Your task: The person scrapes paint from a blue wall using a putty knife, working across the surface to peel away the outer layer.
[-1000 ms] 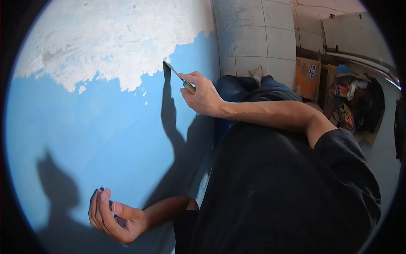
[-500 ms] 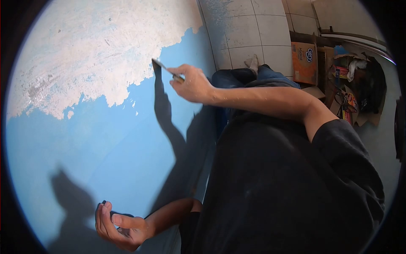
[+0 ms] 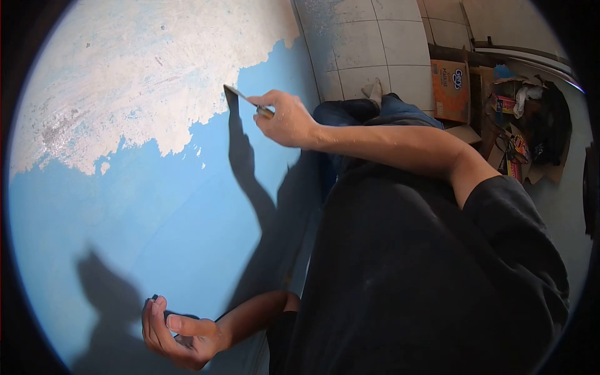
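My right hand is closed round the handle of a putty knife. Its thin blade lies against the wall, right at the ragged border between the pale scraped patch and the blue paint. Down at the lower left, my left hand is beside the blue wall with its fingers loosely curled and the thumb apart from them. Small pale flecks dot my right hand and forearm.
Pale floor tiles run along the wall's foot, with blue dust near the corner. An orange carton stands by my legs. Next to it, an open cardboard box holds packets and dark cloth or plastic. Arm shadows fall across the wall.
My right hand and the putty knife have shifted very slightly up in the view, the blade still at the paint's edge. The left hand has stayed nearly in place.
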